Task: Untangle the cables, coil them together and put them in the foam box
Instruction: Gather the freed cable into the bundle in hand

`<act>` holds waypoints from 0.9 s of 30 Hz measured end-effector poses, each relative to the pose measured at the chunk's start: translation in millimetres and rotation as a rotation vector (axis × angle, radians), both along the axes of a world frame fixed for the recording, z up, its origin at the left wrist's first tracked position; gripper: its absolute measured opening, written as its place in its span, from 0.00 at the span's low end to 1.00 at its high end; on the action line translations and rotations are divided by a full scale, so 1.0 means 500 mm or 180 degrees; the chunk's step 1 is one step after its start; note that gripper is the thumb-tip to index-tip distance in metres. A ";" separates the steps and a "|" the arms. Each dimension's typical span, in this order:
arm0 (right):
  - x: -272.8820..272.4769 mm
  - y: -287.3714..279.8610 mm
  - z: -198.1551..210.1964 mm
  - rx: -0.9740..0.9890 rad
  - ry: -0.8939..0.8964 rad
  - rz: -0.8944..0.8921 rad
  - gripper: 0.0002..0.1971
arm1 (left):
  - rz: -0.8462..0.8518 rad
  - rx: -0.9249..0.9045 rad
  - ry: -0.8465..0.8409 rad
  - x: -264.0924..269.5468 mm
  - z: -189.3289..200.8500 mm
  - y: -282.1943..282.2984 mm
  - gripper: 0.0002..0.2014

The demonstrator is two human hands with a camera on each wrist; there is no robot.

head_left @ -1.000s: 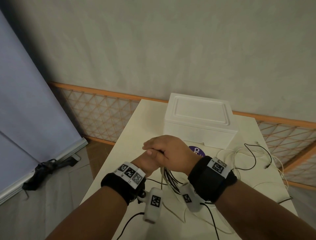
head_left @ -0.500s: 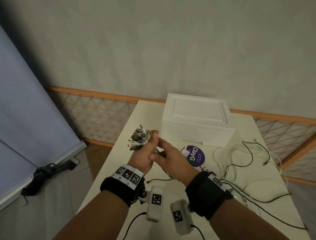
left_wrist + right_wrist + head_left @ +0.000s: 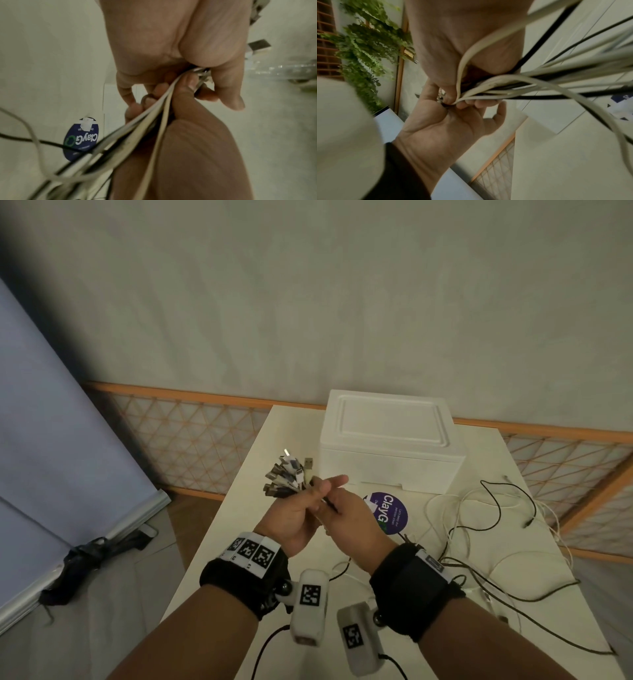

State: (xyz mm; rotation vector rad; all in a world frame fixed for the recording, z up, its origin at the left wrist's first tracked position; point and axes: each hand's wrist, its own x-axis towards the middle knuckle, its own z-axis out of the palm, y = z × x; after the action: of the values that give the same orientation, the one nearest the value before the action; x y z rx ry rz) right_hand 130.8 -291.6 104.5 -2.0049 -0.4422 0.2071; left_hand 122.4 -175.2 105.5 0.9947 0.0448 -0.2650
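Above the table's left part, my left hand (image 3: 303,501) grips a bundle of white and black cables (image 3: 286,479) just under their plugs, which fan out up and to the left. My right hand (image 3: 342,510) holds the same bundle right beside the left fingers. In the left wrist view the cables (image 3: 154,115) run from between the fingers down to the left. From the right wrist, the cables (image 3: 513,88) stream off to the right. The white foam box (image 3: 390,440) stands behind the hands with its lid on. Loose cable lengths (image 3: 479,508) trail over the table's right side.
A round purple sticker (image 3: 388,510) lies on the cream table (image 3: 239,525) in front of the box. The table's left edge is close under my left wrist. A lattice rail and grey wall stand behind; a blue screen leans at far left.
My right hand has come off the top of my left hand and now holds the cables beside it. The plug ends stick out of the left fist, lifted slightly.
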 end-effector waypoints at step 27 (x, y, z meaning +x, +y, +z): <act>0.006 -0.193 -0.091 -0.1926 -0.0413 -0.0494 0.10 | 0.1516 -0.0594 0.0468 0.049 0.017 0.022 0.21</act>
State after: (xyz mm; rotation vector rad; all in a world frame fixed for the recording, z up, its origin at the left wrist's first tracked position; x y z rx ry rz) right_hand 133.7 -388.3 58.8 -2.6461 -0.3244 0.1209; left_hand 146.9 -164.1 114.1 0.7509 0.3795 0.0949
